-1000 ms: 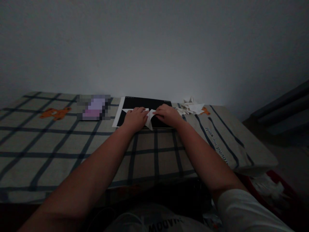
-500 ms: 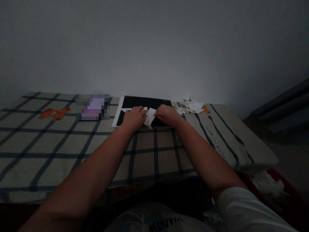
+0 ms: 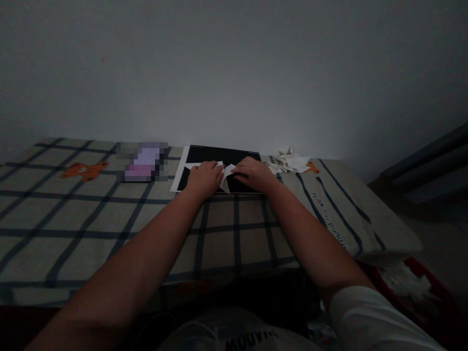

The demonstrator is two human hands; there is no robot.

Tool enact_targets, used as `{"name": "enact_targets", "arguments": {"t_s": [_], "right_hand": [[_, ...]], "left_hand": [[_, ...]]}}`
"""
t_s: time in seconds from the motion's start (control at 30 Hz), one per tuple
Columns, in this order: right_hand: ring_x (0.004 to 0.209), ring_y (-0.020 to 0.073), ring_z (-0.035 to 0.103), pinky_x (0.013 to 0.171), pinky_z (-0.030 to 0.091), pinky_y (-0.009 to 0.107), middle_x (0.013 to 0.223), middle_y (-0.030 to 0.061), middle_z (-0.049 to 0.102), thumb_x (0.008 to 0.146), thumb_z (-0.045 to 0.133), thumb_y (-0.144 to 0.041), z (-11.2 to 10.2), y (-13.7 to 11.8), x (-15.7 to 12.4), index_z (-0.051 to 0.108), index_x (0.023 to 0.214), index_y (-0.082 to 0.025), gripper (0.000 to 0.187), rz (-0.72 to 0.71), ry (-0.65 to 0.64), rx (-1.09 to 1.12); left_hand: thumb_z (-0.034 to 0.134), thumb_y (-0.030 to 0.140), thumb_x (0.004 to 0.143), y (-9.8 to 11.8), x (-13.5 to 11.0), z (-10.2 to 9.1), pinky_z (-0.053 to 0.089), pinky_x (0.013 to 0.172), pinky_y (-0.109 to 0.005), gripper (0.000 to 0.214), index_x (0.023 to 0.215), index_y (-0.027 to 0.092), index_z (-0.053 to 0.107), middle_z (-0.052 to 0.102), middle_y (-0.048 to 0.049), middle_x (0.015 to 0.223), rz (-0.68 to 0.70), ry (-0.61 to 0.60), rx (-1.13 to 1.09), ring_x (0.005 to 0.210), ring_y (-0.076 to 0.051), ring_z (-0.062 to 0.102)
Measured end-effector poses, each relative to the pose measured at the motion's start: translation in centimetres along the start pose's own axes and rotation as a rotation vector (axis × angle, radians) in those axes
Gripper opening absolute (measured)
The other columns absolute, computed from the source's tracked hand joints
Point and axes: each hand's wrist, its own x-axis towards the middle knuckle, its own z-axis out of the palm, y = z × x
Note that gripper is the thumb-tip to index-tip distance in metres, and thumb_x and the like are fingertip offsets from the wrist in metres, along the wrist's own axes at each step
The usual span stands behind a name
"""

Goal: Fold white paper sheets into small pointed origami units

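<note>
A sheet of white paper (image 3: 225, 183), folded with a pointed flap toward me, lies on a black board with a white left margin (image 3: 219, 152). My left hand (image 3: 204, 179) rests over the paper's left part, its fingers bent down and holding it against the board. At the paper's right side, my right hand (image 3: 256, 173) has its thumb and fingertips closed on the flap's edge. Much of the paper is hidden beneath my left hand. Just right of the board sits a small heap of folded white paper pieces (image 3: 290, 161).
A phone (image 3: 141, 163), partly pixelated, lies left of the board. The table has a checked cloth (image 3: 120, 214) with orange bear prints and backs onto a pale wall (image 3: 234, 73). Below the right edge, a red container (image 3: 420, 273) holds white scraps.
The right fingers have shifted slightly left along the flap, which now looks narrower and more folded over. My left hand stays in place on the paper.
</note>
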Motion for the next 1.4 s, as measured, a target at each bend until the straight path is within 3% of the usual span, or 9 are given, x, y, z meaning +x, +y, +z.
{"name": "enact_targets", "arguments": {"t_s": [0.17,0.47,0.67,0.83,1.0,1.27,1.4], "right_hand": [[0.101,0.0234,0.058,0.086,0.045,0.036,0.106,0.0104,0.073,0.097,0.057,-0.025,0.0,-0.2,0.1,0.074,0.113,-0.02,0.024,-0.008,0.05,0.008],[0.1,0.0226,0.057,0.085,0.043,0.034,0.1,0.0099,0.071,0.092,0.054,-0.014,0.0,-0.7,0.4,0.073,0.097,-0.017,0.02,-0.008,0.025,0.015],[0.097,0.0222,0.059,0.08,0.044,0.032,0.099,0.0092,0.073,0.091,0.054,-0.011,0.2,-0.3,0.2,0.075,0.104,-0.019,0.026,0.045,0.01,-0.004],[0.1,0.0232,0.06,0.082,0.046,0.034,0.102,0.0106,0.074,0.092,0.058,-0.014,0.2,-0.2,0.1,0.078,0.102,-0.017,0.022,0.02,-0.012,-0.001],[0.101,0.0228,0.06,0.081,0.046,0.034,0.104,0.0102,0.075,0.095,0.058,-0.019,0.2,-0.1,0.0,0.078,0.102,-0.017,0.021,0.028,-0.058,-0.024],[0.097,0.0223,0.059,0.081,0.045,0.033,0.1,0.0092,0.075,0.09,0.06,-0.014,0.0,-0.1,0.0,0.078,0.095,-0.017,0.019,0.047,-0.119,-0.045],[0.098,0.0225,0.06,0.082,0.045,0.033,0.101,0.0086,0.075,0.088,0.061,-0.014,-0.2,-0.1,-0.1,0.077,0.1,-0.019,0.021,0.053,-0.11,-0.019]], "left_hand": [[0.036,0.036,0.103,0.1,0.0,-0.2,0.046,0.096,-0.05,0.043,0.137,0.028,0.06,0.057,-0.0098,0.144,0.019,-0.037,0.026,0.128,-0.031,0.051],[0.042,0.037,0.101,-0.1,0.2,-0.2,0.049,0.096,-0.049,0.042,0.136,0.028,0.061,0.057,-0.0099,0.144,0.023,-0.021,0.018,0.126,-0.032,0.053],[0.049,0.033,0.099,-0.8,0.9,0.4,0.045,0.108,-0.04,0.034,0.117,0.019,0.075,0.062,-0.0102,0.139,0.076,-0.015,-0.075,0.131,-0.027,0.053],[0.045,0.033,0.1,-0.8,1.1,0.8,0.047,0.108,-0.041,0.038,0.127,0.021,0.07,0.062,-0.0099,0.14,0.048,-0.053,-0.098,0.13,-0.026,0.055],[0.044,0.029,0.098,-0.6,1.0,0.6,0.039,0.116,-0.041,0.042,0.132,0.018,0.067,0.061,-0.0129,0.141,0.125,-0.051,-0.03,0.132,-0.027,0.053],[0.044,0.031,0.099,-0.6,0.9,0.3,0.038,0.116,-0.041,0.044,0.135,0.018,0.066,0.058,-0.0135,0.144,0.106,-0.07,-0.018,0.135,-0.029,0.052],[0.045,0.029,0.098,-0.8,0.9,0.5,0.04,0.115,-0.043,0.043,0.133,0.016,0.067,0.058,-0.0161,0.144,0.102,-0.049,-0.048,0.133,-0.031,0.052]]}}
